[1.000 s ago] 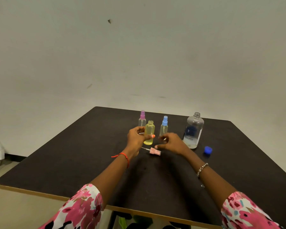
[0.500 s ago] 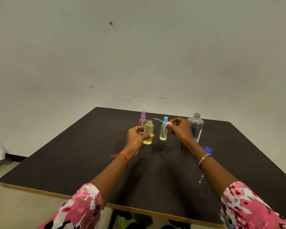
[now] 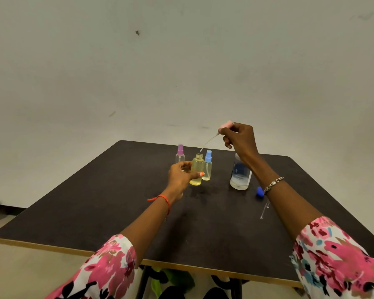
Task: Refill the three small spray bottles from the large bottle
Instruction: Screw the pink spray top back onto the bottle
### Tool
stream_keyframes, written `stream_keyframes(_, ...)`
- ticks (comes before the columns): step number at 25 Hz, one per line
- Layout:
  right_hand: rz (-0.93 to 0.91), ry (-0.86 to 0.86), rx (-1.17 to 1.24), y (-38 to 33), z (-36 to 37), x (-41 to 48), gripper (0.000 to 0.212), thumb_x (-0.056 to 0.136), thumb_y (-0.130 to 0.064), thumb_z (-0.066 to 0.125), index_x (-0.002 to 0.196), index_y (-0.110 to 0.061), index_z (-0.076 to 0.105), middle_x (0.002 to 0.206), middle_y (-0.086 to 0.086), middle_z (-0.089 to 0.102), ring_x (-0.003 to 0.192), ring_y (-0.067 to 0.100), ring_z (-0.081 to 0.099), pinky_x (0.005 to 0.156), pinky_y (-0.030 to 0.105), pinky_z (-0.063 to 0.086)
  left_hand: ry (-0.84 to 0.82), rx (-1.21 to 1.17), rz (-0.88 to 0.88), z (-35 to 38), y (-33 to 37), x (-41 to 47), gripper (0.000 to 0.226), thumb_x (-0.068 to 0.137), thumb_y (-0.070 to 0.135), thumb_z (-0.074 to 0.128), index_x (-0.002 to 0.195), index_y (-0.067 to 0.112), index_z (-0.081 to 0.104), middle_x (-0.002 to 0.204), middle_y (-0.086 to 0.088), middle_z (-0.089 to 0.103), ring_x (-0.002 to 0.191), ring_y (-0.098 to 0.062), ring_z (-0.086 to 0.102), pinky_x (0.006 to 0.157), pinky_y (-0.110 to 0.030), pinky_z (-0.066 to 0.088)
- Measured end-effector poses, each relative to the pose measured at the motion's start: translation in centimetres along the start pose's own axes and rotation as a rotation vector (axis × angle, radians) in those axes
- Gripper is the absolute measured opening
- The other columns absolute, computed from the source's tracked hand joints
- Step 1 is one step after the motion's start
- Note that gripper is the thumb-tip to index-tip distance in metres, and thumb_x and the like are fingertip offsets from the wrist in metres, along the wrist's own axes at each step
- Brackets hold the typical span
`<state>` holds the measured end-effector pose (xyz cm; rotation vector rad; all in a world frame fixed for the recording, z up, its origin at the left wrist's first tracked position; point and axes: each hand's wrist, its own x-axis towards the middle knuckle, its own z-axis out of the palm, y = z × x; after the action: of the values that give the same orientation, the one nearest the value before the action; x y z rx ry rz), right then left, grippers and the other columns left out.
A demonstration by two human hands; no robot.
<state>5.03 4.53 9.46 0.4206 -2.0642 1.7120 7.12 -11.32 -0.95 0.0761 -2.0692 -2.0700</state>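
My left hand (image 3: 180, 174) grips the open yellow spray bottle (image 3: 197, 169), which stands upright on the dark table (image 3: 95, 201) with yellowish liquid in it. My right hand (image 3: 239, 138) holds the pink spray head (image 3: 225, 125) in the air, its thin dip tube slanting down toward the yellow bottle's neck. A purple-capped bottle (image 3: 180, 153) stands behind, a blue-capped bottle (image 3: 207, 166) just to the right. The large clear bottle (image 3: 240, 175) stands uncapped, partly hidden by my right forearm. Its blue cap (image 3: 260, 190) lies beside it.
A thin clear tube (image 3: 264, 209) lies on the table near my right forearm. The table's wooden front edge (image 3: 73, 250) runs close to me. A plain wall stands behind the table. Dark shapes and a green leaf show under the table.
My right hand picked the pink spray head up off the table and has raised it high above the bottles. My left hand has stayed on the yellow bottle.
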Motion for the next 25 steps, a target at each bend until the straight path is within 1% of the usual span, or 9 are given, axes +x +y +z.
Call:
stream_keyframes(3, -0.036, -0.034, -0.101, -0.4, 0.1, -0.1, 0.021, 0.082, -0.013, 0.064, 0.095, 0.004, 0.064, 0.070, 0.007, 0.056, 0.055, 0.013, 0.050, 0.049, 0.018, 0.042, -0.013, 0.014, 0.013, 0.2, 0.2, -0.3, 0.049, 0.065, 0.007, 0.078, 0.110, 0.008, 0.058, 0.114, -0.011, 0.064, 0.099, -0.018, 0.061, 0.080, -0.025, 0.051)
stream_keyframes(5, -0.063, -0.064, -0.150, -0.6, 0.1, -0.2, 0.021, 0.081, -0.012, 0.064, 0.092, 0.006, 0.066, 0.071, 0.011, 0.057, 0.056, 0.014, 0.049, 0.052, 0.021, 0.042, -0.020, 0.014, 0.017, 0.2, 0.4, -0.4, 0.049, 0.065, 0.007, 0.078, 0.110, 0.008, 0.058, 0.114, -0.011, 0.064, 0.100, -0.018, 0.060, 0.079, -0.023, 0.050)
stream_keyframes(9, -0.086, -0.217, -0.263, -0.9, 0.4, -0.5, 0.018, 0.079, -0.016, 0.068, 0.082, 0.002, 0.068, 0.064, 0.006, 0.060, 0.055, 0.012, 0.050, 0.055, 0.022, 0.040, -0.036, 0.007, 0.029, 0.2, 0.8, -0.7, 0.051, 0.065, 0.005, 0.078, 0.111, 0.005, 0.058, 0.113, -0.011, 0.064, 0.099, -0.018, 0.061, 0.078, -0.023, 0.051)
stream_keyframes(12, -0.089, -0.364, -0.398, -0.8, 0.9, -0.9, 0.024, 0.077, -0.019, 0.071, 0.082, 0.004, 0.069, 0.075, 0.023, 0.066, 0.059, 0.017, 0.049, 0.057, 0.025, 0.038, -0.049, -0.002, 0.046, 0.4, 1.3, -1.1, 0.051, 0.064, 0.004, 0.078, 0.111, 0.005, 0.058, 0.110, -0.010, 0.064, 0.096, -0.017, 0.061, 0.074, -0.021, 0.051)
stream_keyframes(14, -0.066, -0.416, -0.442, -0.8, 1.2, -1.1, 0.027, 0.076, -0.020, 0.072, 0.082, 0.007, 0.068, 0.075, 0.027, 0.063, 0.059, 0.018, 0.047, 0.057, 0.026, 0.036, -0.055, -0.002, 0.058, 0.4, 1.6, -1.2, 0.052, 0.064, 0.004, 0.078, 0.111, 0.005, 0.057, 0.108, -0.008, 0.063, 0.097, -0.017, 0.060, 0.077, -0.023, 0.052)
stream_keyframes(19, -0.016, -0.468, -0.528, -0.8, 1.7, -1.5, 0.034, 0.078, -0.022, 0.071, 0.078, 0.011, 0.065, 0.065, 0.016, 0.054, 0.054, 0.016, 0.044, 0.055, 0.024, 0.034, -0.048, 0.025, 0.070, 0.0, 1.8, -1.3, 0.050, 0.064, 0.005, 0.078, 0.110, 0.005, 0.058, 0.102, -0.004, 0.062, 0.092, -0.014, 0.060, 0.069, -0.017, 0.050)
stream_keyframes(21, -0.006, -0.443, -0.527, -0.7, 2.0, -1.8, 0.031, 0.076, -0.023, 0.073, 0.070, 0.006, 0.063, 0.058, 0.010, 0.051, 0.052, 0.015, 0.043, 0.052, 0.022, 0.033, -0.040, 0.030, 0.067, -0.1, 1.5, -1.4, 0.050, 0.064, 0.005, 0.078, 0.109, 0.005, 0.058, 0.104, -0.006, 0.063, 0.093, -0.016, 0.060, 0.073, -0.021, 0.051)
stream_keyframes(23, -0.004, -0.436, -0.549, -0.5, 2.4, -2.1, 0.029, 0.075, -0.024, 0.074, 0.070, 0.003, 0.063, 0.056, 0.006, 0.049, 0.050, 0.012, 0.042, 0.050, 0.020, 0.032, -0.034, 0.040, 0.056, -0.1, 1.2, -1.5, 0.051, 0.064, 0.005, 0.078, 0.110, 0.004, 0.058, 0.106, -0.008, 0.063, 0.095, -0.018, 0.060, 0.078, -0.026, 0.052)
stream_keyframes(25, 0.004, -0.430, -0.578, -0.3, 2.6, -2.3, 0.029, 0.075, -0.025, 0.074, 0.064, -0.002, 0.060, 0.052, 0.002, 0.046, 0.048, 0.010, 0.041, 0.048, 0.018, 0.030, -0.025, 0.041, 0.049, 0.0, 1.0, -1.6, 0.050, 0.064, 0.005, 0.079, 0.110, 0.004, 0.059, 0.107, -0.009, 0.063, 0.095, -0.019, 0.060, 0.078, -0.026, 0.051)
